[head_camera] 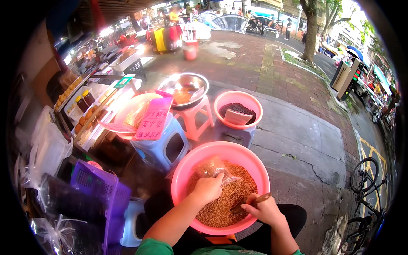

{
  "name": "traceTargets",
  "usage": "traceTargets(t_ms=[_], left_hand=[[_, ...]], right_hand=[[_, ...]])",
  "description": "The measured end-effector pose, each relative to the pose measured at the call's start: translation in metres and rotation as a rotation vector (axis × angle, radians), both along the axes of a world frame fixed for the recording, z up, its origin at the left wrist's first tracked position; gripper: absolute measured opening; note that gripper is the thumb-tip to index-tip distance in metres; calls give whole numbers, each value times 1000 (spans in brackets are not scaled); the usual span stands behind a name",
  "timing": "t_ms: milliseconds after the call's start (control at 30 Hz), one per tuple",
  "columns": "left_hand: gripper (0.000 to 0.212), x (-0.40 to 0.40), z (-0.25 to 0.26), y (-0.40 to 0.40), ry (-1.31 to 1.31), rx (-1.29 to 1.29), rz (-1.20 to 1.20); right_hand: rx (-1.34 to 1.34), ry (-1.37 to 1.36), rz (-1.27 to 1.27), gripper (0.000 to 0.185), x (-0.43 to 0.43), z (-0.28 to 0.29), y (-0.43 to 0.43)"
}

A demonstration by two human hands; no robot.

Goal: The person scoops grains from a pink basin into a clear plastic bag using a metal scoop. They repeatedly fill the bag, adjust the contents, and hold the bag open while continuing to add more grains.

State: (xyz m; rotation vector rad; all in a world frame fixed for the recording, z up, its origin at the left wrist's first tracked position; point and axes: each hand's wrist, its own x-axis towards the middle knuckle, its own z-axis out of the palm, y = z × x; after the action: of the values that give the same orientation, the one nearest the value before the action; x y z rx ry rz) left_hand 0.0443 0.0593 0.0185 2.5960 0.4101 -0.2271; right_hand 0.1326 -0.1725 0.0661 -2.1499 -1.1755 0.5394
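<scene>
A large pink plastic basin [261, 159] full of light brown grains [210, 212] stands between my knees. My left hand [208, 188] grips the edge of a clear plastic bag [212, 167], which lies on the grains in the far part of the basin. Some grains seem to be inside the bag. In my right hand [263, 207] is the handle of a brown scoop [242, 205]. Its blade is dipped into the grains at the right side of the basin.
Ahead, a pink basin of dark beans [237, 110] sits on a stool. A steel bowl [201, 83] rests on a pink stool [195, 122]. Left are a blue stool [162, 145] with a basin and pink handwritten signs [153, 122], and a purple crate [110, 188]. A bicycle [365, 188] stands right.
</scene>
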Motion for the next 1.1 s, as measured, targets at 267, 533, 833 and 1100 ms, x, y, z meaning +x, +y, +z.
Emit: traceTargets(t_ms=[267,533,833,1100], left_hand=[[49,3,11,-1,24,-28,-14],[56,3,7,-1,50,2,3],[56,7,17,-11,60,36,-7],[55,6,23,-13,57,60,1]], right_hand=[[167,217,-140,27,-5,-4,3],[414,224,-89,23,-4,11,6],[-6,-125,67,40,-10,-8,-2],[341,128,-180,33,-9,-8,1]])
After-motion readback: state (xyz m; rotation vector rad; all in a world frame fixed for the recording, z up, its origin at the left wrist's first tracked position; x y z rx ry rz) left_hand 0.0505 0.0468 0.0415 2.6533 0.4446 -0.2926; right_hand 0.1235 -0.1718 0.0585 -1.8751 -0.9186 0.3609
